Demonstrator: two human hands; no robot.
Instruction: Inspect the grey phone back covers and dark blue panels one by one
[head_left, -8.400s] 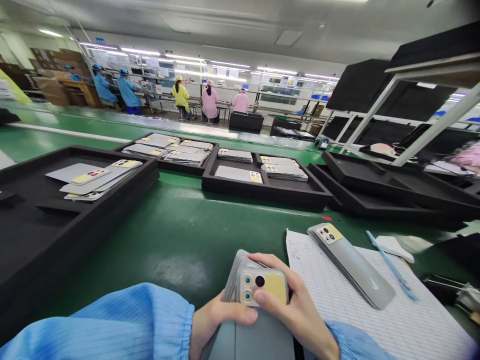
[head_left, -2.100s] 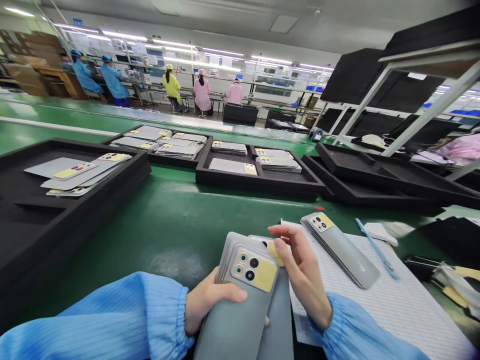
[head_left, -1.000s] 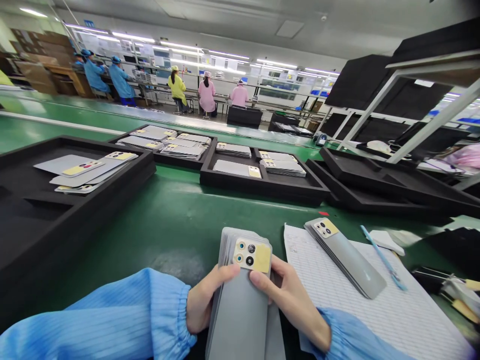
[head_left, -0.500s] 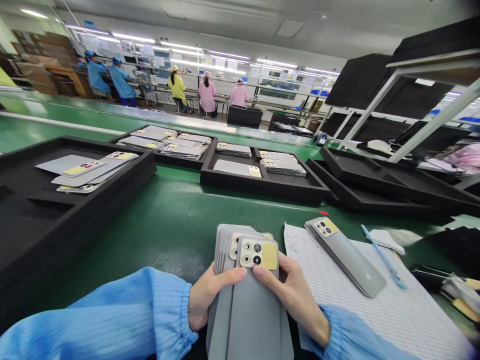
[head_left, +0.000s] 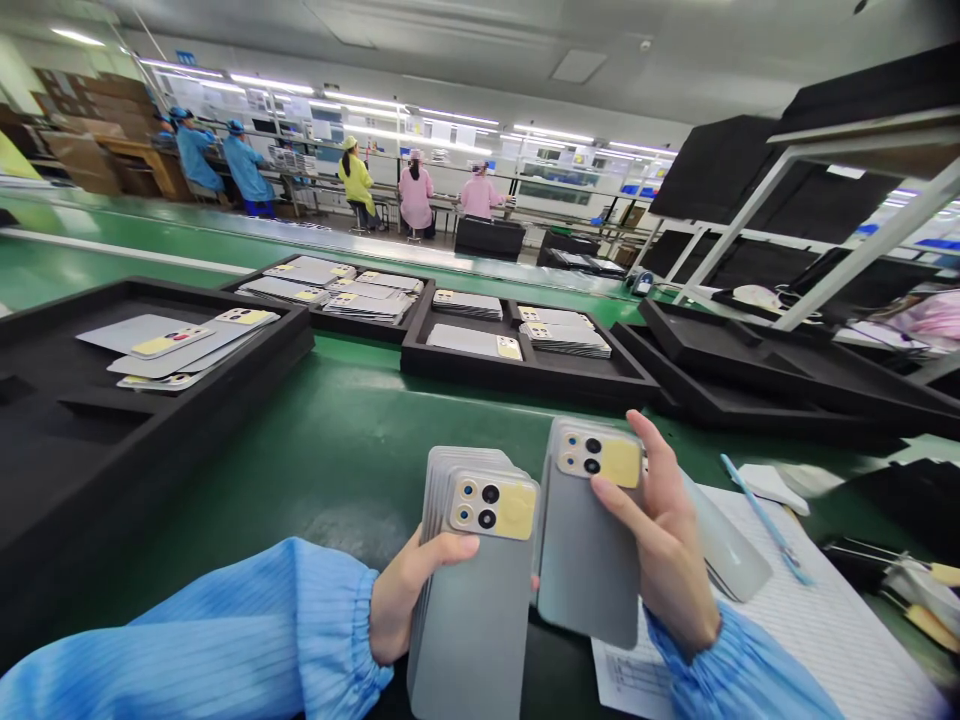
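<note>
My left hand (head_left: 412, 580) is closed round a fanned stack of grey phone back covers (head_left: 474, 610), its thumb lying on the top one below the camera block. In my right hand (head_left: 667, 540) are one or more grey phone back covers (head_left: 589, 560), pinched near the camera end and held apart from the stack. Each top cover shows a camera block with lens rings and a yellow film patch. Behind my right hand, more phone back covers (head_left: 731, 550) lie on a printed paper sheet (head_left: 795, 620), partly hidden by it.
Black trays (head_left: 480, 372) holding phone covers stand across the green table (head_left: 360, 420). A larger black tray (head_left: 225, 400) is at left, and stacked black trays (head_left: 765, 360) are at right. A blue pen (head_left: 765, 520) lies on the paper. Several people sit at far benches.
My right hand has lifted cover(s) off the stack and moved right and slightly up with them, over the paper's edge. My left hand still grips the remaining stack.
</note>
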